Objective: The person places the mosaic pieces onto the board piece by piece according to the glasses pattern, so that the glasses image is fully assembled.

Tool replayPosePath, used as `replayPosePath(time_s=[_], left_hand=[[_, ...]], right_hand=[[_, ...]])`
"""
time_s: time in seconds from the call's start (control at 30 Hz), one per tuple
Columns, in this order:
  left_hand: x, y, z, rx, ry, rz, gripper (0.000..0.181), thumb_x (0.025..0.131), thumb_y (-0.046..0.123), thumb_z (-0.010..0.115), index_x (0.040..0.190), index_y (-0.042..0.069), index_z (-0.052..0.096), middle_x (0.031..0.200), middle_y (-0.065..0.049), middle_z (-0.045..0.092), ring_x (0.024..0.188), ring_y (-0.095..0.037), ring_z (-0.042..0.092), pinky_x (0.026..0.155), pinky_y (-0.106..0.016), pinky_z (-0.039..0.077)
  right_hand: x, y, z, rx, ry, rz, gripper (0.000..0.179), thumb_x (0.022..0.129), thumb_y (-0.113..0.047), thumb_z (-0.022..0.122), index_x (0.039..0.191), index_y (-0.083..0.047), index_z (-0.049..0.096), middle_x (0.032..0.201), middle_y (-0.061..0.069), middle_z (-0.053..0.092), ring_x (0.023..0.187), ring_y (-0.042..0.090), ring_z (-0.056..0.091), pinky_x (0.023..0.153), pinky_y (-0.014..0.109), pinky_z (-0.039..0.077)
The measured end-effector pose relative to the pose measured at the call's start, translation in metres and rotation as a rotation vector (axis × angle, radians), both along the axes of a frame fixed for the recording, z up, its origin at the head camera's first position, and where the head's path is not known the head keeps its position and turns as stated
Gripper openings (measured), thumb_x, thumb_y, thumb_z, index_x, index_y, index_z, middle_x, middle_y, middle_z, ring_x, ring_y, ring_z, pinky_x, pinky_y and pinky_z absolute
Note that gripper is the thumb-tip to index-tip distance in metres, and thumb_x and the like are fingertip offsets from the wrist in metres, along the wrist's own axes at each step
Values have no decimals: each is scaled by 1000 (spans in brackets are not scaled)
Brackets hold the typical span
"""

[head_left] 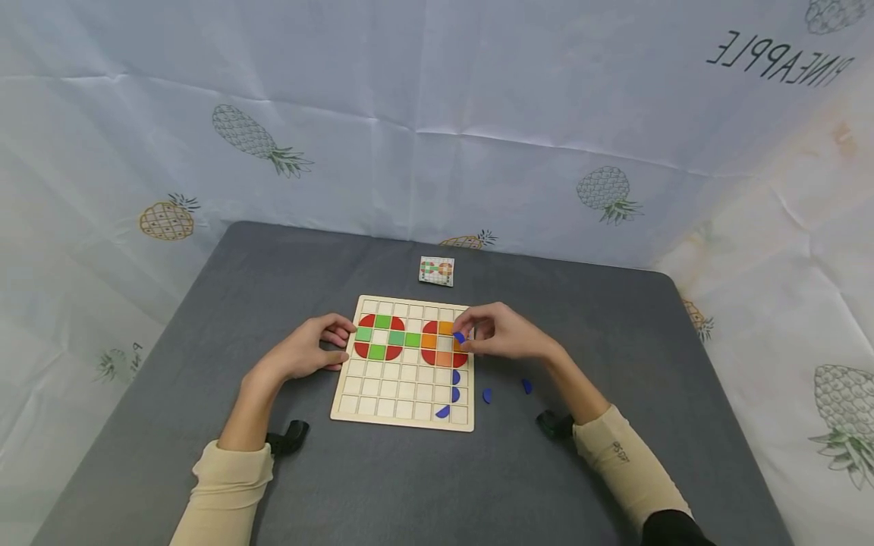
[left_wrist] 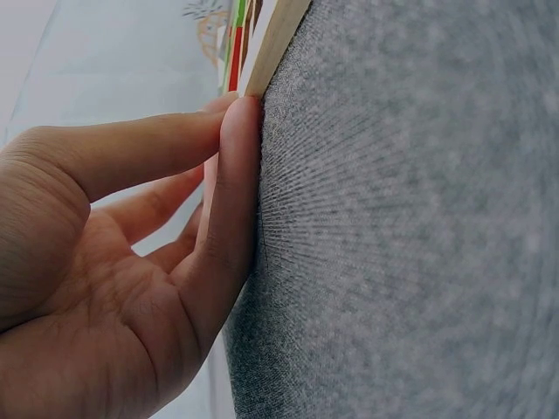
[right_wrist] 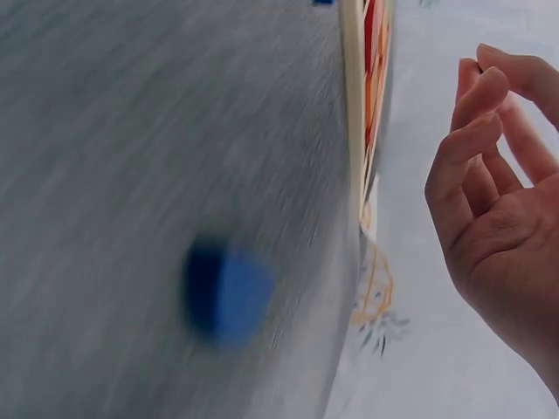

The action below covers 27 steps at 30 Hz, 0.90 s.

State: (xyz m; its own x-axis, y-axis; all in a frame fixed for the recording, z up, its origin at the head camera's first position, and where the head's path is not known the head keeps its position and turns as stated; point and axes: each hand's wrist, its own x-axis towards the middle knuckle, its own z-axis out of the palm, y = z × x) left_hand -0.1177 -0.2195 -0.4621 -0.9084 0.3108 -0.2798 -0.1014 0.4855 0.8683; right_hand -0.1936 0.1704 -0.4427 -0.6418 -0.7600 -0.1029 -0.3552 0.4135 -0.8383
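Note:
A square wooden grid board (head_left: 355, 387) lies on the grey table. My left hand (head_left: 303, 349) holds the board's left edge between thumb and fingers; the left wrist view shows the fingertips right at the board's rim (left_wrist: 272, 48). Over the board's upper right part, my right hand (head_left: 508, 331) pinches a blue half-round piece (head_left: 459, 337) between thumb and fingertip. Red quarter-round pieces (head_left: 362, 350) and green squares (head_left: 377, 352) form a ring at left. Red pieces with orange squares (head_left: 429, 340) sit at right, partly hidden by my right hand. Three blue half-rounds (head_left: 455, 394) lie lower right on the board.
Two more blue half-rounds, one nearer the board (head_left: 487, 395) and one farther right (head_left: 527, 386), lie on the table (head_left: 382, 485). A small pattern card (head_left: 436, 271) lies behind the board. A pineapple-print cloth (head_left: 382, 167) hangs beyond the table's far edge.

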Motion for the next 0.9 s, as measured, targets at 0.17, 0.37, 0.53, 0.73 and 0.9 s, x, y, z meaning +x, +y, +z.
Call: replayPosePath(time_s=[0.17, 0.37, 0.53, 0.73, 0.9], left_hand=[[1, 0, 0, 4, -1, 2, 44, 98, -5, 74, 139, -6, 58, 121, -23, 60, 112, -31, 59, 77, -31, 68], [1, 1, -1, 8, 3, -2, 44, 98, -5, 73, 140, -6, 57, 121, -23, 61, 111, -30, 59, 77, -31, 68], [2, 0, -1, 10, 9, -4, 45, 98, -5, 74, 140, -6, 57, 121, -24, 61, 111, -30, 60, 77, -32, 68], [1, 0, 0, -5, 5, 8, 44, 98, -5, 74, 139, -5, 59, 120, -22, 62, 110, -29, 60, 77, -32, 68], [1, 0, 2, 6, 8, 1, 44, 98, -4, 74, 139, -6, 58, 119, -23, 61, 109, -29, 61, 76, -33, 69]], right_hand=[[-6, -24, -2, -35, 7, 39, 27, 98, -10, 79, 125, -6, 77, 107, 10, 74, 66, 11, 55, 61, 21, 49], [-13, -52, -7, -75, -34, 96, 27, 100, -9, 77, 126, -2, 77, 102, 10, 72, 64, 9, 52, 61, 22, 47], [-14, -73, -6, -73, -58, 130, 27, 99, -8, 76, 126, -3, 77, 103, 9, 72, 66, 10, 54, 63, 21, 47], [-14, -94, -7, -73, -88, 143, 28, 99, -7, 75, 125, 1, 76, 124, 18, 77, 67, 14, 69, 68, 21, 56], [-16, -106, -9, -69, -107, 142, 29, 97, -6, 76, 124, 1, 75, 122, 19, 79, 97, 17, 82, 89, 29, 67]])
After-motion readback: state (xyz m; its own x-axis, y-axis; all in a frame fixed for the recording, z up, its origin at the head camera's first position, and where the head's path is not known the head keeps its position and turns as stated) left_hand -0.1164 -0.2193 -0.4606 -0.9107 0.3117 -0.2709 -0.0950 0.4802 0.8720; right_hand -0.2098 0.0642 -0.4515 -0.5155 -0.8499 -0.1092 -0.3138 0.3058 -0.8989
